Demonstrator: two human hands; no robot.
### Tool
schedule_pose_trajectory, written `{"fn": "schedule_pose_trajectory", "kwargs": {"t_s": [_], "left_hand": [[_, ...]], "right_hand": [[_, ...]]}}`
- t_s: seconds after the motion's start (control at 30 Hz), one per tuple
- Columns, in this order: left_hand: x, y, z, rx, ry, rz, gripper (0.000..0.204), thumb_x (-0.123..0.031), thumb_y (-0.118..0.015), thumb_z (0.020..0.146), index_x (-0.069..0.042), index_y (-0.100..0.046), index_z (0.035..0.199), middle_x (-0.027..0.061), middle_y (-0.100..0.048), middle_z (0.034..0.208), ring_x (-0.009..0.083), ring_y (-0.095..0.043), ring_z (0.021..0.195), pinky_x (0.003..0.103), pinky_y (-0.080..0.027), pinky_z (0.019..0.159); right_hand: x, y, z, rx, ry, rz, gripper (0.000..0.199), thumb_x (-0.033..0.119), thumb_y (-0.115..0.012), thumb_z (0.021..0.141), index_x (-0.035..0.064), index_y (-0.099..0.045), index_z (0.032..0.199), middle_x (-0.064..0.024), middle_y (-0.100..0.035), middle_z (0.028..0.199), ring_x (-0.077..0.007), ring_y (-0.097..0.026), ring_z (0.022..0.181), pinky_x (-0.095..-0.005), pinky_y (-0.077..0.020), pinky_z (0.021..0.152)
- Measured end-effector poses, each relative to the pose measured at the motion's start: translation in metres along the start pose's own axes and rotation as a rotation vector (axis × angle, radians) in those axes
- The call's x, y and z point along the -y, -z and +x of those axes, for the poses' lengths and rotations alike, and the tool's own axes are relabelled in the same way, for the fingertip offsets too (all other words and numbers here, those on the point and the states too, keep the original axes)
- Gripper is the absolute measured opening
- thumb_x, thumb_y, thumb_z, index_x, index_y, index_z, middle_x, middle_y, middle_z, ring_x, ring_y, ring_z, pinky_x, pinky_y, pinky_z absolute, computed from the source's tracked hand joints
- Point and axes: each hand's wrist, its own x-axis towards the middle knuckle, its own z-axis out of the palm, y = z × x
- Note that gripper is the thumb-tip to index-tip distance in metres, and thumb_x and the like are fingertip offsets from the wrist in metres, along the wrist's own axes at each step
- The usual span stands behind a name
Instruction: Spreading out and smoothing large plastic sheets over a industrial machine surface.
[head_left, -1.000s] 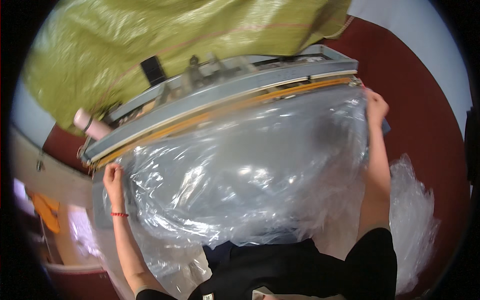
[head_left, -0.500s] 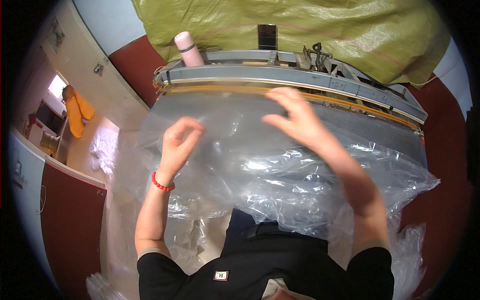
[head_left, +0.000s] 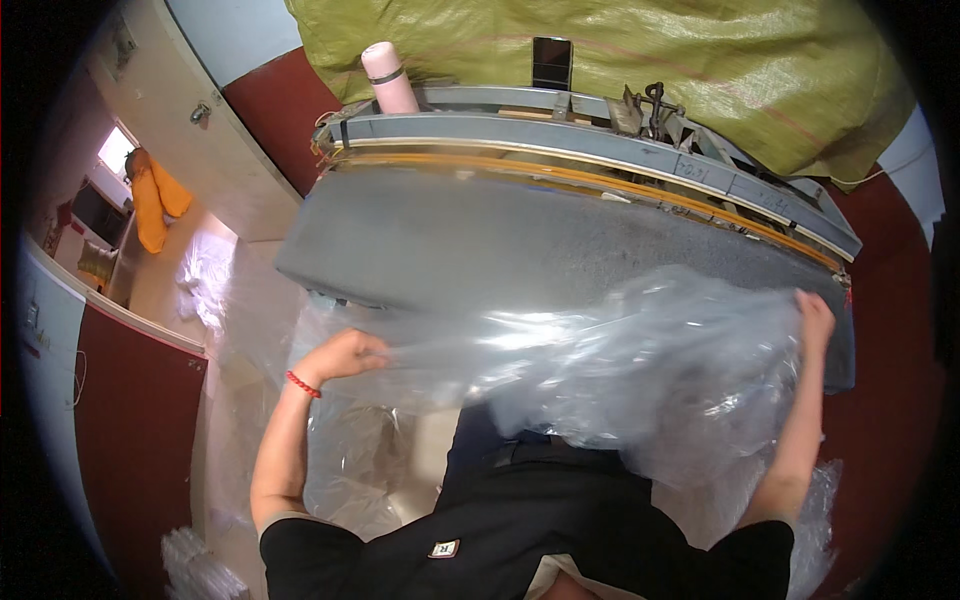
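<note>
A crumpled sheet of clear plastic film (head_left: pixel 660 350) stretches between my two hands, over the near part of a long grey padded bench top (head_left: pixel 480 240). My left hand (head_left: pixel 347 354), with a red bead bracelet at the wrist, pinches the film at its left end, just off the near edge of the bench. Farther right, my right hand (head_left: pixel 816 318) is closed on the film's right edge, above the right end of the bench. The middle of the film is blurred by motion and hangs down in front of my body.
Behind the bench top runs a grey metal frame (head_left: pixel 600 146) with an orange strip (head_left: pixel 480 161) along it. A pink bottle (head_left: pixel 390 78), a dark phone-like panel (head_left: pixel 552 64) and a clamp (head_left: pixel 655 110) stand there. More film (head_left: pixel 350 460) lies at lower left. A door (head_left: pixel 200 120) stands open at left.
Both hands have drawn back toward me; the right one has also moved far right. The film has come off the far part of the bench, leaving its grey surface bare.
</note>
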Motion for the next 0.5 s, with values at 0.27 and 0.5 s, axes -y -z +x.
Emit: {"fn": "schedule_pose_trajectory", "kwargs": {"t_s": [0.27, 0.5], "left_hand": [[0.137, 0.168, -0.071, -0.403, 0.395, 0.691, 0.03, 0.004, -0.054, 0.059, -0.006, -0.063, 0.086, 0.0132, -0.062, 0.077, 0.0259, -0.059, 0.071, 0.033, -0.045, 0.068], [0.021, 0.201, 0.06, -1.773, -0.019, 0.296, 0.04, -0.019, -0.06, 0.078, 0.0, -0.048, 0.111, 0.0191, -0.052, 0.107, 0.0304, -0.049, 0.101, 0.035, -0.038, 0.085]], "right_hand": [[-0.211, 0.277, -0.009, -0.522, -0.27, -0.336, 0.034, 0.034, -0.061, 0.076, 0.0007, -0.064, 0.083, -0.0057, -0.062, 0.075, -0.0135, -0.054, 0.068, -0.0273, -0.0429, 0.064], [-0.201, 0.262, -0.007, -0.563, -0.267, -0.488, 0.039, 0.038, -0.059, 0.075, 0.0001, -0.063, 0.086, -0.0102, -0.063, 0.079, -0.0174, -0.056, 0.072, -0.0313, -0.0431, 0.067]]}}
